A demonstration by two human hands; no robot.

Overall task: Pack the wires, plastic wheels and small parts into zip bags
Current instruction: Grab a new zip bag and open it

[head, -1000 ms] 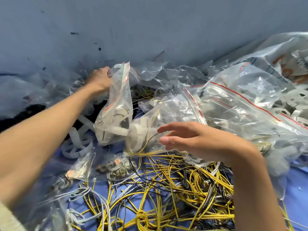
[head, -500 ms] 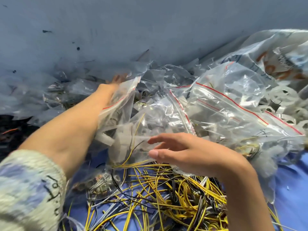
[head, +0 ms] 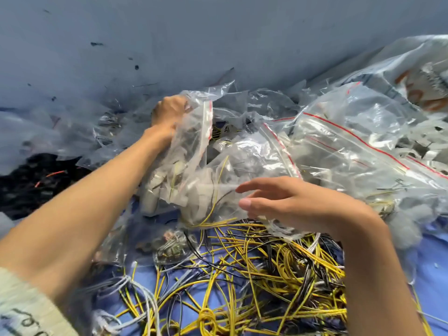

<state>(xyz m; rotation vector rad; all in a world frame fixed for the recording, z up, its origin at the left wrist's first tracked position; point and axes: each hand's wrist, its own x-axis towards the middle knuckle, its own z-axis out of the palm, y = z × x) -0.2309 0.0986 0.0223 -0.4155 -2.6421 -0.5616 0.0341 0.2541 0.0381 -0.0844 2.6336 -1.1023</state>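
Observation:
My left hand (head: 169, 112) grips the top edge of a clear zip bag (head: 194, 151) with a red seal line, far out near the wall. The bag holds white plastic pieces and a few wires. My right hand (head: 286, 202) hovers with relaxed, spread fingers over another clear bag (head: 230, 190) of white parts and a yellow wire, holding nothing. A tangle of yellow, black and grey wires (head: 254, 275) lies on the blue surface below both hands. A small bag of metal parts (head: 169, 246) sits at the wires' left edge.
A heap of filled zip bags (head: 351, 146) with red seals rises on the right, with a large printed sack (head: 417, 76) behind it. Empty clear bags (head: 60, 127) and a dark pile (head: 36, 183) lie on the left. A blue-grey wall (head: 194, 32) closes the back.
My left hand has lifted the bag's top edge up and away from the pile. My right hand has stayed over the neighbouring bag, fingers a little more spread.

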